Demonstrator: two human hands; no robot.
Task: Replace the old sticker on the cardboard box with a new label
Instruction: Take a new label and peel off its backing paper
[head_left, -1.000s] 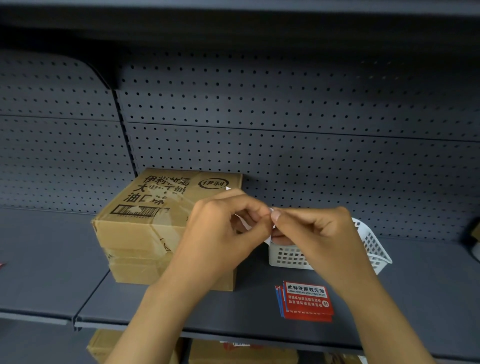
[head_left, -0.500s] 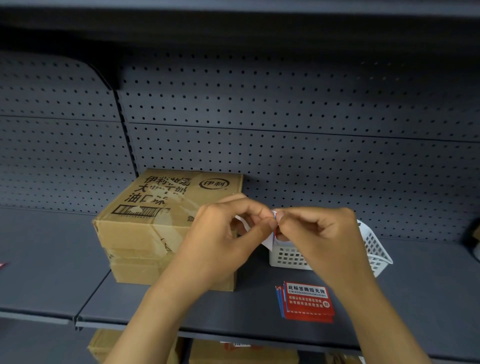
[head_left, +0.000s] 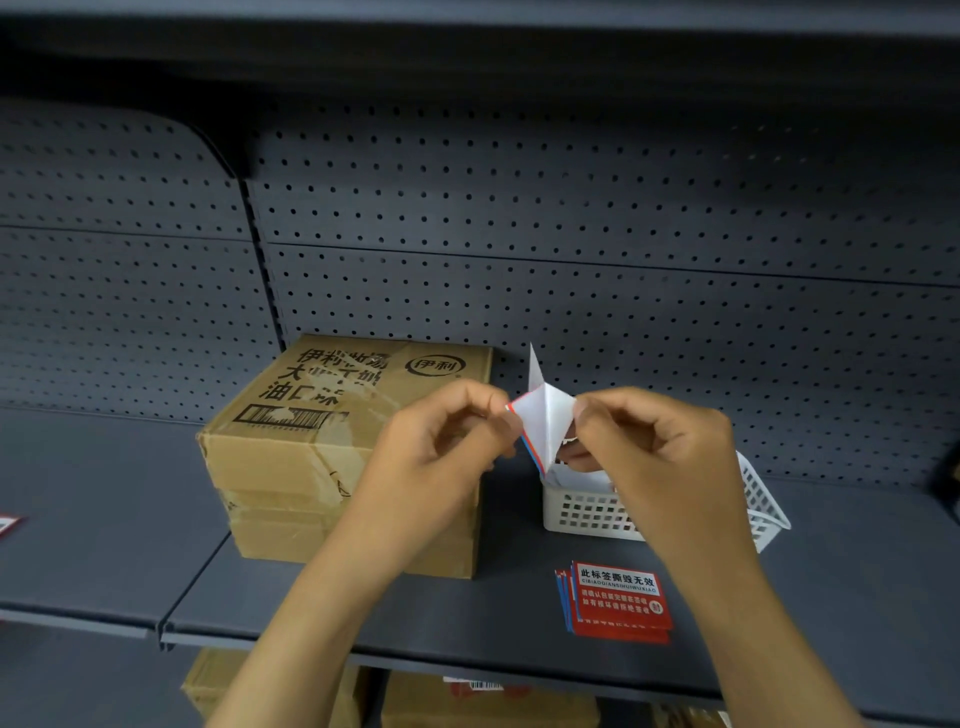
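- Two bare hands are meeting above the shelf (head_left: 363, 613), at the middle of the view, and both are pinching one new label (head_left: 545, 421).
- Left hand (head_left: 441, 447) is closing its thumb and forefinger on the label's edge at 9 o'clock, where a red and blue border is showing; the other fingers are curling into the palm.
- Right hand (head_left: 654, 447) is closing its fingertips on the white sheet at 3 o'clock of the label, and one white corner is pointing up at 12 o'clock.
- Both forearms are coming up from 6 o'clock and leaning toward each other.
- Cardboard box (head_left: 332, 447) is sitting on the shelf at 9 o'clock of the hands, partly behind the left hand, with black print on its top.
- White basket (head_left: 592, 512) is standing just under the right hand, beside the box.
- Red label stack (head_left: 618, 603) is lying on the shelf at 6 o'clock of the basket.
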